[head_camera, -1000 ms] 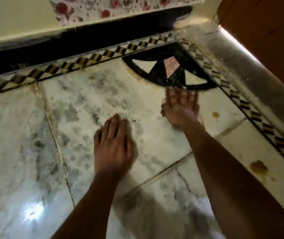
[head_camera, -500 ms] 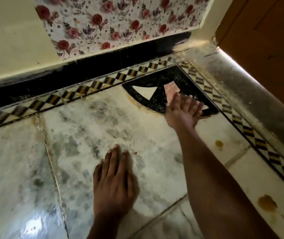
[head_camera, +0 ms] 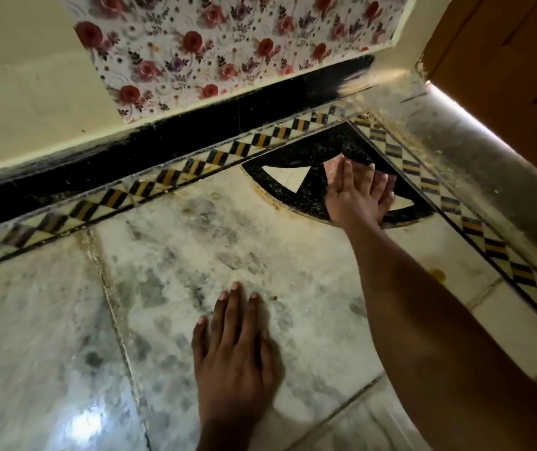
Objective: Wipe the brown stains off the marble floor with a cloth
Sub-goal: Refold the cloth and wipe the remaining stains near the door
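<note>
Fingers: right hand [head_camera: 356, 198] flat on the black fan-shaped corner inlay [head_camera: 296, 190], fingers [head_camera: 346, 172] extended, nothing visibly gripped; left hand [head_camera: 233, 349] splayed, braced on the floor, holding nothing.
White grey-veined marble floor [head_camera: 176, 255]: largest surface, dull and mottled, glossy at near left.
Inlay edge: brown grime ring [head_camera: 268, 198] along the curved border.
Brown stain spot [head_camera: 438, 274]: small, right of the right forearm, near the checkered black-and-yellow border strip [head_camera: 488, 245].
Cloth: not visible anywhere; cannot tell whether under the right palm.
Step advice: press evenly, follow the curved edge, then reach the spot.
</note>
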